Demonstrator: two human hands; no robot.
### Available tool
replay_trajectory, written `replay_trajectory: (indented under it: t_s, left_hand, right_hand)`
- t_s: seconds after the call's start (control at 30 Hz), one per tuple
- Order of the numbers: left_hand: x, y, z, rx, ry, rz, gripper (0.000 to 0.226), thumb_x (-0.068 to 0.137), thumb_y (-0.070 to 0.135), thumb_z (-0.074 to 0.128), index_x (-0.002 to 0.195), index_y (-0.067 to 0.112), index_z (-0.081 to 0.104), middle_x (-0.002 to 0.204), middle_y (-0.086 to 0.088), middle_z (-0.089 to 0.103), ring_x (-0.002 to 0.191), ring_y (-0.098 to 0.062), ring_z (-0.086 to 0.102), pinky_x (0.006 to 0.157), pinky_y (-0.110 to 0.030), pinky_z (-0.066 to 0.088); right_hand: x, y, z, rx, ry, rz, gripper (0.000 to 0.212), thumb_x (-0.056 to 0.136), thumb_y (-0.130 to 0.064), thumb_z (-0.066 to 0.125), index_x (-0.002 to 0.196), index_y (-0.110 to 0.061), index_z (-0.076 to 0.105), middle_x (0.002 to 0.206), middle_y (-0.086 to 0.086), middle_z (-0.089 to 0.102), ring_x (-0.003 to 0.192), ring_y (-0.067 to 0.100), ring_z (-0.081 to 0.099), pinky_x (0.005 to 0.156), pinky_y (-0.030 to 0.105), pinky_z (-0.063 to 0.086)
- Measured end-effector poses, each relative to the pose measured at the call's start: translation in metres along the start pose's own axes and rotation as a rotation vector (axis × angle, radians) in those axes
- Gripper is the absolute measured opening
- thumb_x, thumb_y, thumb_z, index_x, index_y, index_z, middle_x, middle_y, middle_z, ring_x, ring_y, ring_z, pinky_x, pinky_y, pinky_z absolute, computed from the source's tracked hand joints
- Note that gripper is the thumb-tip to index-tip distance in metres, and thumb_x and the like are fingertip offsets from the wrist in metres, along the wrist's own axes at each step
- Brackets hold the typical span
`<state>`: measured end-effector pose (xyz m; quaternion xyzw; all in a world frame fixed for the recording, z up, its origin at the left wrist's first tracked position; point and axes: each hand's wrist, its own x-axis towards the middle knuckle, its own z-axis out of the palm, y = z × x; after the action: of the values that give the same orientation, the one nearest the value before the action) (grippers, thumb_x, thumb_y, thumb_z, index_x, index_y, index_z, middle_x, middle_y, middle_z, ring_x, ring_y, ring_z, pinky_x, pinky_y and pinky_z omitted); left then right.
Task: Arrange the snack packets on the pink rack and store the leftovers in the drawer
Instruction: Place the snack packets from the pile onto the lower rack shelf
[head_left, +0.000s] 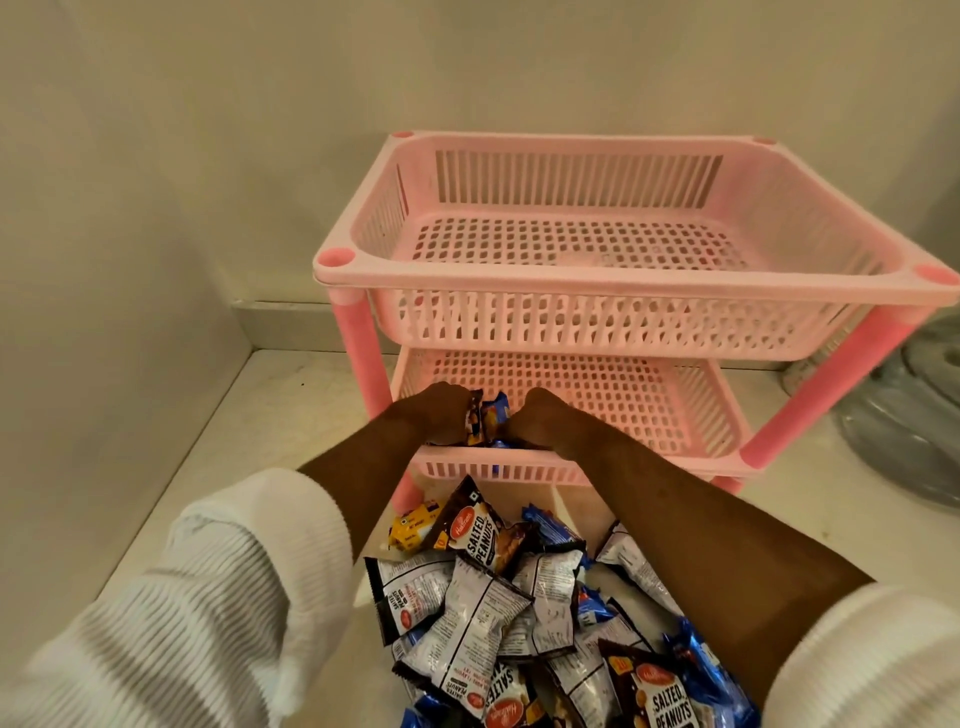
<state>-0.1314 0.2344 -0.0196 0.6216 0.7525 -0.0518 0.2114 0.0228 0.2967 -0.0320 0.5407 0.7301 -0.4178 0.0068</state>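
Both hands reach into the lower tier of the pink rack (613, 291): the left hand (441, 413) is closed around a dark packet (474, 418), the right hand (537, 418) presses blue packets (496, 415) against it. The top tier holds nothing, and a heap of snack packets (524, 608) lies on the white counter (218, 441) in front

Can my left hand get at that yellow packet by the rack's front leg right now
Probably not at once. The left hand is in the rack's lower basket gripping packets. The yellow packet lies uncovered under that forearm, so once emptied it could draw back and reach it.
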Motion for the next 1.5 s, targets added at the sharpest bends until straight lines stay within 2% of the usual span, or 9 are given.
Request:
replay_trajectory:
  t_s: [0.1,0.43,0.53,0.67,0.87,0.97,1.1,1.3,1.5]
  left_hand:
    - [0.001,0.000,0.004,-0.019,0.039,-0.002,0.053,0.084,0.013,0.069,0.133,0.009,0.050,0.136,-0.017,0.049,0.125,-0.034,0.049,0.098,-0.034,0.044]
    - [-0.011,0.003,0.004,-0.078,0.092,-0.034,0.059,0.085,0.017,0.068,0.137,0.010,0.042,0.138,-0.017,0.045,0.127,-0.033,0.047,0.102,-0.037,0.041]
    - [-0.027,0.013,0.007,-0.080,0.144,-0.033,0.049,0.091,0.021,0.061,0.135,0.010,0.042,0.137,-0.016,0.042,0.128,-0.033,0.044,0.106,-0.039,0.039]
    - [-0.061,0.039,0.017,-0.062,0.389,-0.002,0.044,0.090,0.015,0.058,0.132,0.014,0.047,0.134,-0.011,0.042,0.125,-0.032,0.041,0.100,-0.046,0.043]
    - [-0.127,0.089,0.058,-0.053,0.765,0.243,0.026,0.084,0.024,0.059,0.110,0.022,0.056,0.113,-0.002,0.051,0.108,-0.024,0.049,0.089,-0.040,0.047]
    - [-0.149,0.111,0.094,-0.216,0.622,0.216,0.014,0.089,0.031,0.051,0.100,0.023,0.054,0.103,0.001,0.054,0.096,-0.020,0.056,0.076,-0.035,0.050]
    - [-0.155,0.123,0.131,-0.172,0.344,0.051,0.044,0.090,0.052,0.053,0.111,0.013,0.054,0.114,-0.009,0.055,0.105,-0.026,0.056,0.083,-0.038,0.051]
    - [-0.146,0.139,0.150,-0.026,0.324,-0.090,0.078,0.082,0.068,0.053,0.131,0.007,0.046,0.129,-0.014,0.051,0.123,-0.028,0.046,0.101,-0.037,0.045]
    - [-0.140,0.149,0.144,-0.103,0.289,-0.209,0.079,0.073,0.060,0.071,0.129,0.011,0.046,0.129,-0.014,0.052,0.120,-0.029,0.050,0.096,-0.039,0.049]
  right_hand:
    - [-0.002,0.002,-0.010,0.107,-0.060,0.051,0.033,0.087,-0.024,0.076,0.102,0.002,0.062,0.090,0.013,0.061,0.085,0.025,0.057,0.062,0.027,0.043]
    - [-0.014,0.004,0.000,-0.268,0.172,-0.060,0.048,0.089,-0.056,0.062,0.069,-0.014,0.049,0.078,0.007,0.055,0.081,0.030,0.061,0.049,0.025,0.031]
    - [-0.026,0.003,-0.006,-0.322,0.238,-0.071,0.053,0.091,-0.058,0.058,0.098,-0.006,0.065,0.098,0.013,0.065,0.099,0.034,0.065,0.067,0.031,0.047]
    - [-0.061,0.022,-0.016,-0.223,0.443,-0.269,0.037,0.095,-0.049,0.057,0.101,-0.015,0.071,0.114,0.007,0.066,0.109,0.025,0.061,0.088,0.034,0.047]
    - [-0.134,0.087,-0.018,-0.053,0.773,-0.588,0.010,0.090,-0.029,0.067,0.086,-0.020,0.070,0.089,-0.004,0.063,0.080,0.014,0.063,0.069,0.033,0.052]
    - [-0.158,0.130,-0.012,-0.039,0.756,-0.539,0.013,0.091,-0.029,0.065,0.083,-0.019,0.068,0.083,-0.003,0.062,0.075,0.015,0.061,0.066,0.036,0.052]
    - [-0.172,0.180,-0.004,-0.216,0.540,-0.358,0.022,0.089,-0.035,0.066,0.107,-0.022,0.071,0.105,0.000,0.064,0.097,0.020,0.063,0.080,0.036,0.053]
    - [-0.168,0.207,0.012,-0.564,0.386,-0.268,0.073,0.081,-0.050,0.071,0.142,-0.016,0.049,0.139,0.010,0.049,0.128,0.030,0.046,0.102,0.039,0.045]
    - [-0.160,0.209,0.019,-0.628,0.351,-0.279,0.075,0.081,-0.041,0.073,0.144,-0.017,0.039,0.141,0.010,0.050,0.129,0.031,0.048,0.100,0.042,0.047]
